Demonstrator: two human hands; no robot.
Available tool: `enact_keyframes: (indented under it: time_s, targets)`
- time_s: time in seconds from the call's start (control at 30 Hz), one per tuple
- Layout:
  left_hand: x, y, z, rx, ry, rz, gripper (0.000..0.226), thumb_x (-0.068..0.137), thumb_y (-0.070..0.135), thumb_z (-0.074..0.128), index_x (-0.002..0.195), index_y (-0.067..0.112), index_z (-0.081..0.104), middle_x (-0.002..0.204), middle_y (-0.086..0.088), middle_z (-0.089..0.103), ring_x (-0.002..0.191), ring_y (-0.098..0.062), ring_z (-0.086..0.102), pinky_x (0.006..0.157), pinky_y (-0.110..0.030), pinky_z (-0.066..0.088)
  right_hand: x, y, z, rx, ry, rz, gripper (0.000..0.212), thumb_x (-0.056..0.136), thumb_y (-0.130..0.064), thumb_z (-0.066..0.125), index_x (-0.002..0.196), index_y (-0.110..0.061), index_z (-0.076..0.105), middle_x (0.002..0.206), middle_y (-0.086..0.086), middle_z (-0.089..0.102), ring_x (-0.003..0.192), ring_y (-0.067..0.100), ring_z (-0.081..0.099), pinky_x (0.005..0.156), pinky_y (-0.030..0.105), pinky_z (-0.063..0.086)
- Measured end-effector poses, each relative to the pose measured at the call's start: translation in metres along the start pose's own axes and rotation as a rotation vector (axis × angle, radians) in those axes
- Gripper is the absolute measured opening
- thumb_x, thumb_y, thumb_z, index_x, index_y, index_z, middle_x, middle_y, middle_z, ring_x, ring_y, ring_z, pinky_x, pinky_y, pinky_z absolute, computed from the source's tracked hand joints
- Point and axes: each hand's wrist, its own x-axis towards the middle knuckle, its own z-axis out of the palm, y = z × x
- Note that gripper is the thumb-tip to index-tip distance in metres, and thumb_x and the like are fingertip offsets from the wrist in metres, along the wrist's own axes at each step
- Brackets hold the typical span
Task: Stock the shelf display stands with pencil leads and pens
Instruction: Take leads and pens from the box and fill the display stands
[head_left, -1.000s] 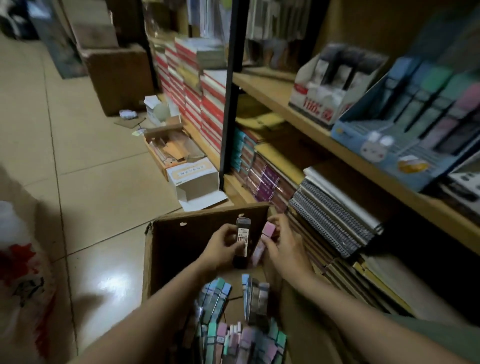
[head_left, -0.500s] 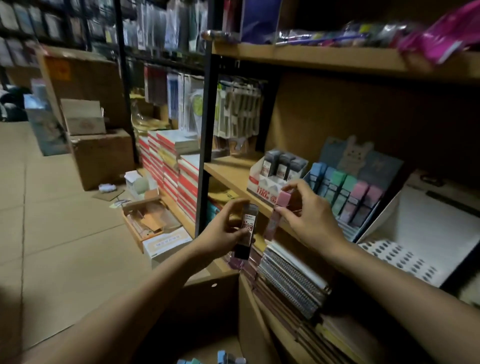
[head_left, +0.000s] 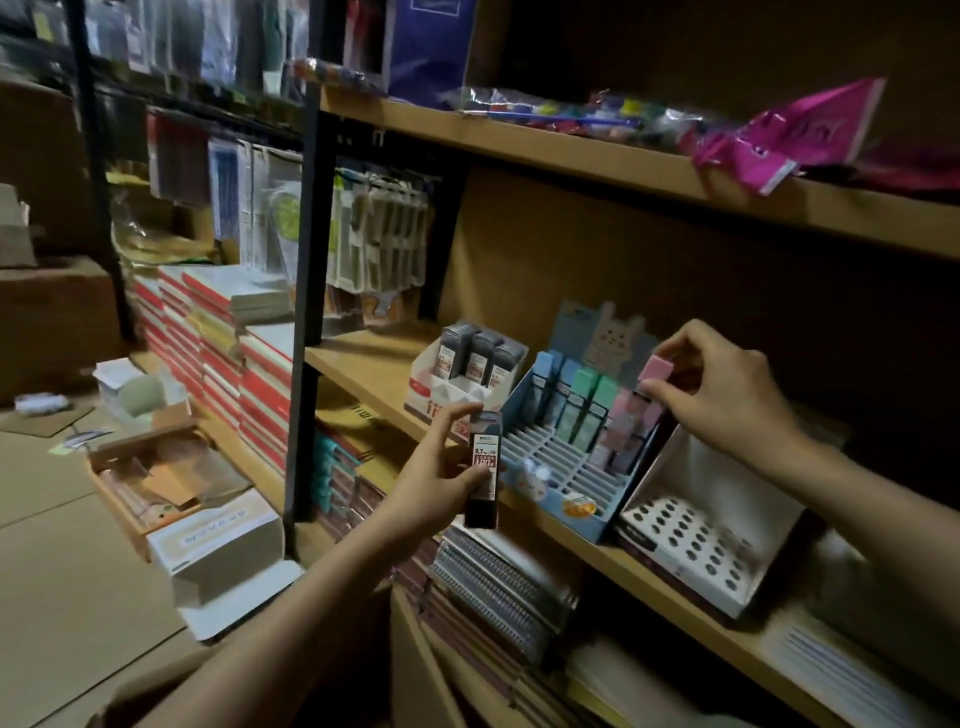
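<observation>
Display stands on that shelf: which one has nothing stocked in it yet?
The white stand with round holes, farthest right, holds nothing. The blue bunny stand carries pastel cases, and the red-and-white stand carries dark lead cases.

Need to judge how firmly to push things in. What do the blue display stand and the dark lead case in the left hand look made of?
Blue display stand: looks like printed cardboard, matte, with folded edges and a flat die-cut rabbit backboard; its white slotted insert could be thin plastic or card. Dark lead case, held by the left hand: probably hard, smoky translucent plastic with a slight gloss and a paper label.
</observation>
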Motion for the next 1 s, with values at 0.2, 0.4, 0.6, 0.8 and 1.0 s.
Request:
enact_keyframes:
  time_s: [0.2,0.4,0.6,0.8,1.0]
  targets:
    - [0.007,-0.002,0.026,0.004,-0.060,0.000,0.062,0.091,0.002,0.056,0.121,0.055,0.046,0.128,-0.011,0.057,0.109,-0.027,0.063,0.079,-0.045,0.059,-0.013,0.015,0.011,-0.074,-0.079,-0.009,0.027,0.081,-0.013,0.076,0.095,-0.022,0.055,0.089,-0.008,0.063,0.081,0.005,0.063,0.064,0.016,0.050]
    - [0.007,-0.007,0.028,0.023,-0.060,-0.024,0.061,0.093,0.001,0.055,0.127,0.049,0.042,0.115,-0.013,0.065,0.103,-0.026,0.067,0.084,-0.051,0.057,-0.013,0.018,0.024,-0.138,-0.098,0.001,0.024,0.082,-0.014,0.075,0.097,-0.018,0.056,0.092,-0.002,0.064,0.084,0.012,0.063,0.072,0.024,0.053]
    - [0.008,-0.004,0.023,0.000,-0.011,-0.012,0.061,0.093,0.002,0.055,0.124,0.053,0.044,0.115,-0.008,0.064,0.099,-0.021,0.069,0.082,-0.049,0.058,-0.015,0.023,0.029,-0.076,-0.102,0.064,0.027,0.081,-0.012,0.077,0.091,-0.023,0.054,0.084,-0.010,0.061,0.079,0.006,0.062,0.067,0.015,0.047]
    - [0.009,-0.004,0.022,0.003,0.017,0.007,0.063,0.092,0.004,0.056,0.124,0.057,0.041,0.112,-0.004,0.064,0.101,-0.019,0.067,0.083,-0.046,0.058,-0.015,0.026,0.037,-0.210,-0.074,0.063,0.026,0.077,-0.016,0.080,0.091,-0.021,0.059,0.092,-0.005,0.059,0.082,0.010,0.058,0.067,0.015,0.043]
    - [0.011,-0.004,0.021,-0.038,0.021,-0.020,0.030,0.094,0.006,0.055,0.113,0.028,0.051,0.109,-0.003,0.071,0.096,-0.012,0.070,0.083,-0.039,0.058,-0.017,0.025,0.048,-0.281,-0.052,0.108,0.023,0.078,-0.021,0.078,0.093,-0.018,0.061,0.104,-0.003,0.051,0.092,0.017,0.055,0.078,0.031,0.049]
